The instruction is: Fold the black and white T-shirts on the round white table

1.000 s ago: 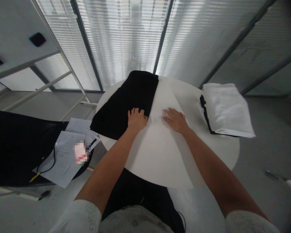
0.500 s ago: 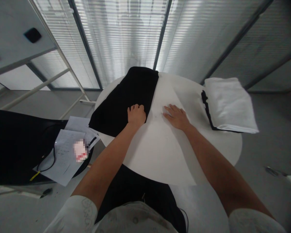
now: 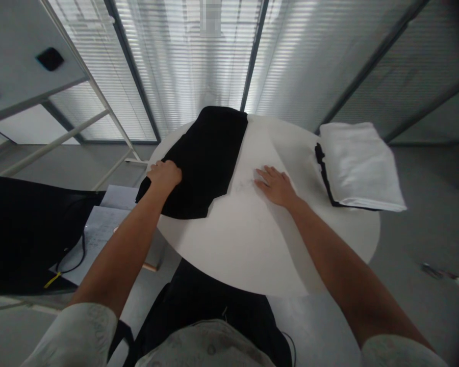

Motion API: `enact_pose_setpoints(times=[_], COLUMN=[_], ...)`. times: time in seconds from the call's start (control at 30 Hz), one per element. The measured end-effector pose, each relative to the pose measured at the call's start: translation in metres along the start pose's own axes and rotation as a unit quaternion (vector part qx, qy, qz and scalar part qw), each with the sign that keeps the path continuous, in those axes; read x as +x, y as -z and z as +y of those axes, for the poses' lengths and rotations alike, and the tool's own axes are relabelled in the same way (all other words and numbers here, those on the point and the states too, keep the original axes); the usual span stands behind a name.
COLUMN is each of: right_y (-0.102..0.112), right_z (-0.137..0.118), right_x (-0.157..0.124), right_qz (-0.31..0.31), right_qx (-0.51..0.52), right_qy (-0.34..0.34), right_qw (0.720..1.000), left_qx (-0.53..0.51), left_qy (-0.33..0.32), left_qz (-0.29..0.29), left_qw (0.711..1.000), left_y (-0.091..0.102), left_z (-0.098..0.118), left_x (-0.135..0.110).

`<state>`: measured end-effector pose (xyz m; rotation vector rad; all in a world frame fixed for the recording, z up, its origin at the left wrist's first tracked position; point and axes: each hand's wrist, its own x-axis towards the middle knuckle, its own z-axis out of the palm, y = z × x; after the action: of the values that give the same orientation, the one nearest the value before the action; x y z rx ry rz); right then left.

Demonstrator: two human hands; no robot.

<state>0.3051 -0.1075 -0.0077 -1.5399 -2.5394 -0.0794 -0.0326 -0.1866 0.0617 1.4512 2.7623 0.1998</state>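
Note:
A black cloth (image 3: 210, 153), perhaps a garment, lies folded on the left part of the round white table (image 3: 229, 250). My left hand (image 3: 165, 174) rests at its left edge, fingers curled over the fabric and their tips hidden. A notch shows in the cloth's lower right corner. Flat on the table, right of the cloth and apart from it, lies my right hand (image 3: 276, 186) with its fingers spread. It holds nothing.
A folded white cloth (image 3: 361, 165) lies on a black item (image 3: 326, 176) at the table's right edge. Papers (image 3: 95, 224) and a cord rest on a black surface (image 3: 26, 229) at left. A white metal frame (image 3: 110, 117) stands beyond, before windows with blinds.
My left hand has moved left across the black cloth to its left edge. The cloth's lower edge has changed shape and now shows a notch. My right hand has stayed in place.

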Motion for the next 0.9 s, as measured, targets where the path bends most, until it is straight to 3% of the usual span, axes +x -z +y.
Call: enact_pose_setpoints(times=[0.1, 0.2, 0.3, 0.4, 0.5, 0.63, 0.7, 0.8, 0.9], right_y=[0.003, 0.006, 0.010, 0.021, 0.044, 0.082, 0.095, 0.101, 0.098], right_z=[-0.003, -0.004, -0.004, -0.010, -0.033, -0.071, -0.080, -0.084, -0.082], right_x=[-0.001, -0.002, -0.004, -0.003, 0.002, 0.017, 0.022, 0.023, 0.016], right_qz=[-0.007, -0.004, 0.026, 0.084, 0.104, -0.013, -0.025, -0.041, -0.065], right_qx=[0.002, 0.005, 0.039, 0.137, 0.344, 0.635, 0.682, 0.692, 0.675], right_qy=[-0.004, -0.002, -0.013, -0.049, -0.093, -0.143, -0.169, -0.200, -0.204], right_qw=[1.000, 1.000, 0.999, 0.986, 0.928, 0.759, 0.711, 0.693, 0.706], left_qx=[0.023, 0.003, -0.056, -0.148, -0.274, -0.433, -0.460, -0.450, -0.367], left_qy=[-0.022, -0.064, -0.129, -0.176, -0.254, -0.372, -0.416, -0.445, -0.465], left_qz=[-0.043, -0.057, -0.042, -0.008, -0.005, -0.072, -0.140, -0.202, -0.191], left_qw=[0.999, 0.996, 0.989, 0.973, 0.927, 0.818, 0.772, 0.747, 0.783], left_y=[-0.003, -0.003, 0.007, 0.025, 0.041, 0.051, 0.051, 0.051, 0.044], left_z=[-0.017, -0.017, -0.006, 0.017, 0.052, 0.098, 0.109, 0.104, 0.077], left_x=[0.014, 0.023, 0.027, 0.021, 0.002, -0.037, -0.055, -0.067, -0.059])
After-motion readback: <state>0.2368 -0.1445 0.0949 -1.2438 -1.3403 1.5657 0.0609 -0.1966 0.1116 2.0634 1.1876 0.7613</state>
